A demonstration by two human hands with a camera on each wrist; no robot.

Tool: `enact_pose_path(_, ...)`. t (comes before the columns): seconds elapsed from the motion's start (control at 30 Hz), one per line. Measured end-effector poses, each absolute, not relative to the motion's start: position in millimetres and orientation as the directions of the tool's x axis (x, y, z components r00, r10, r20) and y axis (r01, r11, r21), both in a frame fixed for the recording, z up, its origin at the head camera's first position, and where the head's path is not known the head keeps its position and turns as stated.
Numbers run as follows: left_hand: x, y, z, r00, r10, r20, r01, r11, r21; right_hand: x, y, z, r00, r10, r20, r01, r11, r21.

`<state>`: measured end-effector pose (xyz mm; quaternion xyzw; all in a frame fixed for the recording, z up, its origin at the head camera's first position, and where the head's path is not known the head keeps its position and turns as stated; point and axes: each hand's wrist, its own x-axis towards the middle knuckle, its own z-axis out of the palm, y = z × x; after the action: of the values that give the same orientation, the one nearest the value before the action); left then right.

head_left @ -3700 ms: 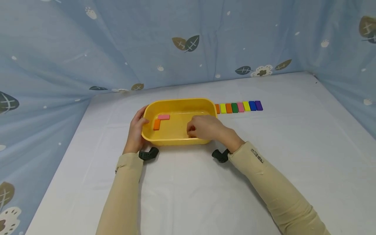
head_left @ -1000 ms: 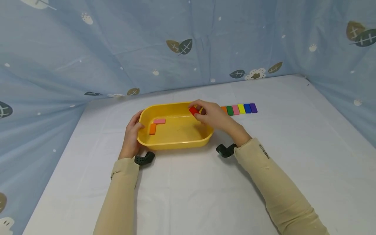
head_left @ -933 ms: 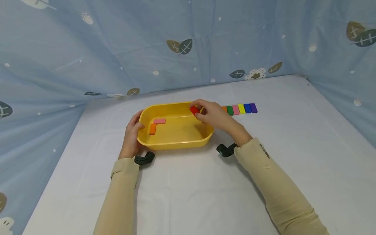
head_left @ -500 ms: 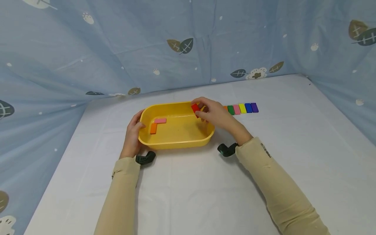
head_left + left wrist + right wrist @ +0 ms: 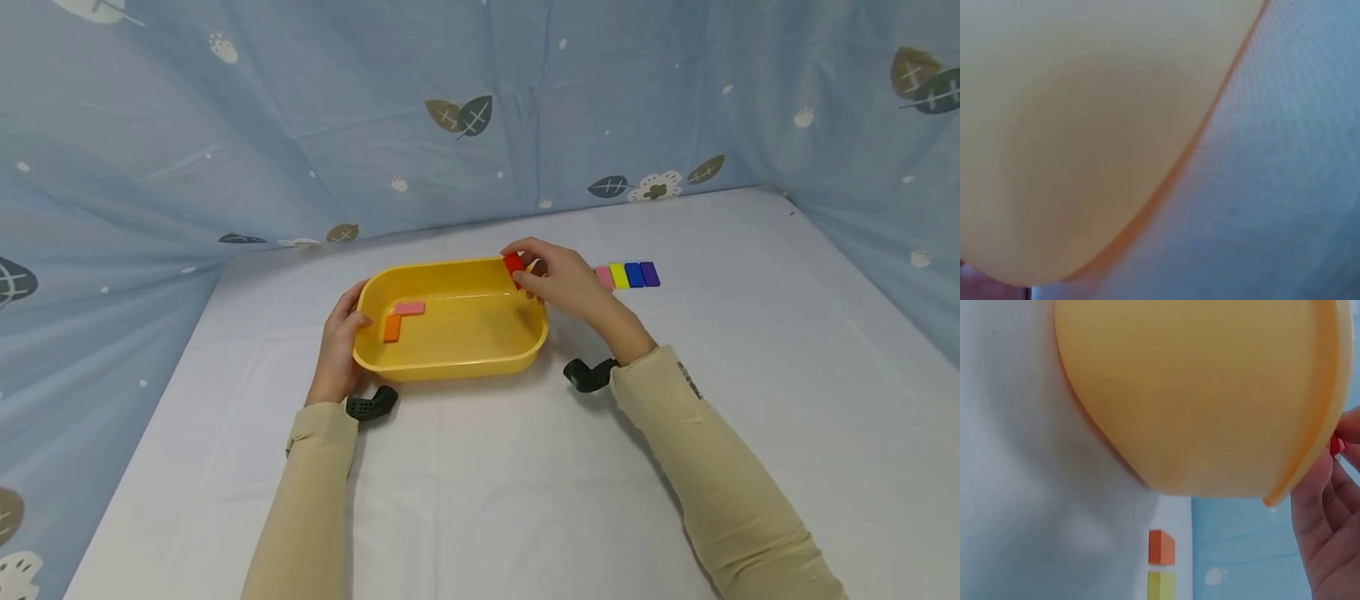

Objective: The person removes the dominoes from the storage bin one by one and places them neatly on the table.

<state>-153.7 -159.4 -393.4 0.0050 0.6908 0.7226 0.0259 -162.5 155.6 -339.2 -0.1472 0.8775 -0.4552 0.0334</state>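
Observation:
A yellow plastic tub (image 5: 450,367) stands on the white-covered table. My left hand (image 5: 335,348) grips its left end, thumb over the rim and fingers outside. My right hand (image 5: 564,282) pinches a red block (image 5: 513,269) between thumb and fingers, at the tub's far right rim. Inside the tub, toward the left, lie a pink block (image 5: 409,308) and an orange block (image 5: 392,328). In the left wrist view the tub's wall (image 5: 1085,156) fills much of the picture, and almost nothing of that hand shows.
A row of coloured blocks runs right of the tub: pink (image 5: 604,277), yellow (image 5: 618,276), blue (image 5: 635,275) and purple (image 5: 650,274) show. The right hand hides the row's left part; the right wrist view shows an orange one (image 5: 1160,547) there. A patterned blue curtain (image 5: 337,117) hangs behind.
My right hand was down inside the tub; it has since risen with the red block and moved right to the rim, turning the block more upright. The left hand keeps its grip.

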Motion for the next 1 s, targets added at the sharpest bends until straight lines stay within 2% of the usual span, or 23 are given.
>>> enact_pose_path(0.3, -154.0, -162.8, -397.9, -0.999, 0.048, -0.016, -0.019, -0.058, 0.998, -165.8, 166.0, -340.1, -0.968, -0.234, 0.093, -0.213, 0.563, -0.798)
enact_pose_path(0.57, -153.6, -161.4, -403.5, -0.998, 0.058, -0.032, -0.038, -0.101, 0.994, -167.9, 186.2, -346.1, -0.983, -0.172, 0.057, -0.147, 0.568, -0.810)
enact_pose_path(1.0, -155.4, -161.3, -399.0, -0.999, 0.043, -0.017, -0.018, -0.029, 0.999, -175.4, 228.7, -350.4, -0.997, -0.051, 0.053, -0.072, 0.526, -0.848)
